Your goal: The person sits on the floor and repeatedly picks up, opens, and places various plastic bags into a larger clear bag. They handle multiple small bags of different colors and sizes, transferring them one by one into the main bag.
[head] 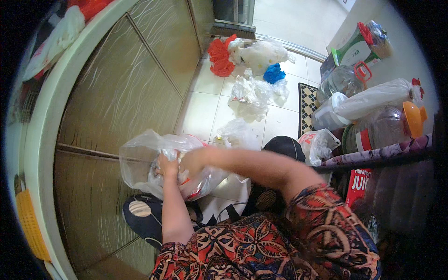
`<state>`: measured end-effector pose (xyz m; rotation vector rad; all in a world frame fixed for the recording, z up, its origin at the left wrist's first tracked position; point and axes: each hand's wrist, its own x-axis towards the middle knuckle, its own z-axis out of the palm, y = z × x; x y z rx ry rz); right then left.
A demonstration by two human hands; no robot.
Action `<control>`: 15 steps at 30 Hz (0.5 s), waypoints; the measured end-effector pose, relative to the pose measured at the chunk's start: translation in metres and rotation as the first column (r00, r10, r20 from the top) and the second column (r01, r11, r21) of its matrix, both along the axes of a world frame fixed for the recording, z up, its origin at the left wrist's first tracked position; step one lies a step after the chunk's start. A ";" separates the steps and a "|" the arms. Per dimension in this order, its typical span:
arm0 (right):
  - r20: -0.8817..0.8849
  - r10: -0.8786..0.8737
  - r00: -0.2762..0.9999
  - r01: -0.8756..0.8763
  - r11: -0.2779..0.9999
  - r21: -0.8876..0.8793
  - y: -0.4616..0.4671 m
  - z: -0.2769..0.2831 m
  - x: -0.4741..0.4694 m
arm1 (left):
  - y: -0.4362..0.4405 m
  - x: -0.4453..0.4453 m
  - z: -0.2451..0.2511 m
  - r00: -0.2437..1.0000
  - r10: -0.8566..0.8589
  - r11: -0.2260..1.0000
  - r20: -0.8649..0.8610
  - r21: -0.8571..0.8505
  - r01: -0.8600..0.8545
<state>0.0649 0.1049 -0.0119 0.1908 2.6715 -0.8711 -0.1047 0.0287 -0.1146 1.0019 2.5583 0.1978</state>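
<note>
A large clear plastic bag point(136, 171) stands wide at its mouth between my knees, with crumpled plastic bags inside. My left hand point(169, 167) is in the mouth of this bag, its fingers closed around a crumpled whitish plastic bag point(170, 154). Close beside it, my right hand point(191, 161) reaches into the same bag from the right. That hand is blurred and its fingertips are hidden, so its grip does not show. Red print or red plastic shows on the bag's side point(196, 192).
On the tiled floor ahead lie a red plastic bag point(221, 57), a blue one point(274, 73) and several clear ones point(250, 91). Brown cabinet doors point(133, 87) stand at left. At right are a large clear bottle point(379, 127), a lidded plastic container point(327, 113) and a checkered mat point(306, 108).
</note>
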 end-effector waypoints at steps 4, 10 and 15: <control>0.021 -0.315 0.949 0.254 0.722 -0.644 0.133 0.072 0.083 | -0.002 0.028 0.017 0.993 0.038 0.988 -0.110 0.152 -0.021; -0.058 -0.858 0.510 0.804 0.452 0.387 0.290 -0.027 0.271 | 0.013 0.043 0.093 0.997 0.012 0.999 -0.075 0.037 -0.009; 0.231 -0.951 0.204 0.871 0.284 0.402 0.291 -0.176 0.312 | 0.008 0.053 0.166 0.973 -0.209 0.978 -0.093 -0.012 0.209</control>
